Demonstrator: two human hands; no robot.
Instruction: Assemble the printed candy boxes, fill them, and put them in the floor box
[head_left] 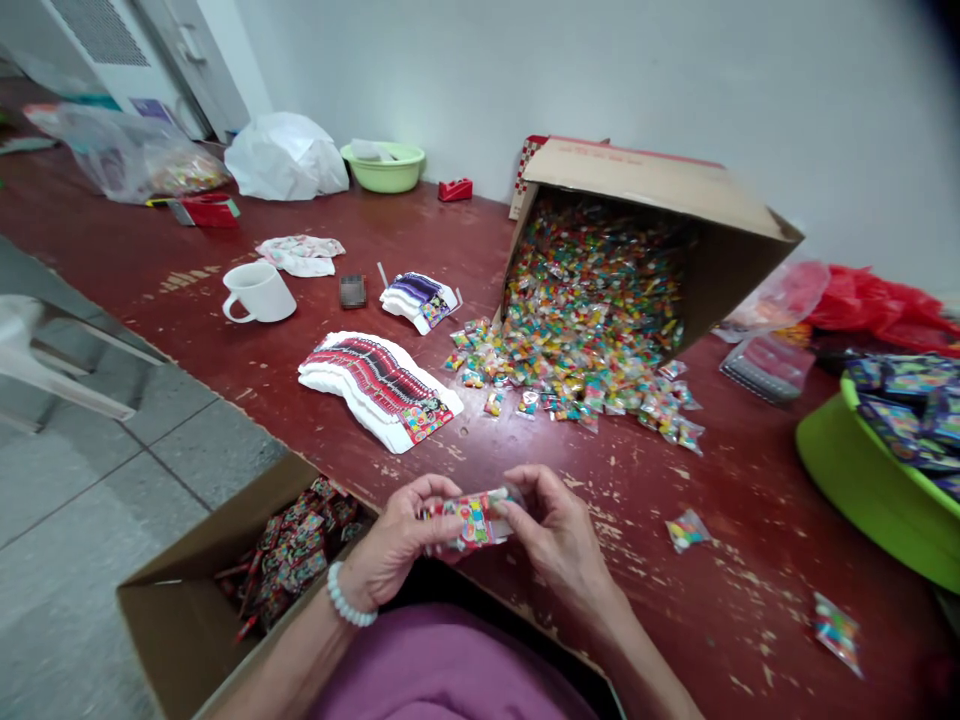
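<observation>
My left hand (396, 535) is closed around a small red printed candy box (474, 522), just past the table's front edge. At the right end of that box, my right hand (564, 545) pinches a small clear candy packet (507, 495); how far the packet sits inside is hidden by the fingers. Beyond the hands lies a fanned stack of flat red-and-white cartons (375, 385). A tipped cardboard box (645, 165) spills many colourful candy packets (592, 330) onto the table. Two single packets, one nearer (836, 632) and one farther (687, 531), lie to the right.
An open carton (172, 640) of filled red boxes (300, 545) stands at lower left. On the red table (600, 470) are a white mug (259, 292), purple flat cartons (420, 300) and a green basin (862, 490) of dark packs. Plastic bags (286, 158) lie at the back; a white stool (52, 350) stands left.
</observation>
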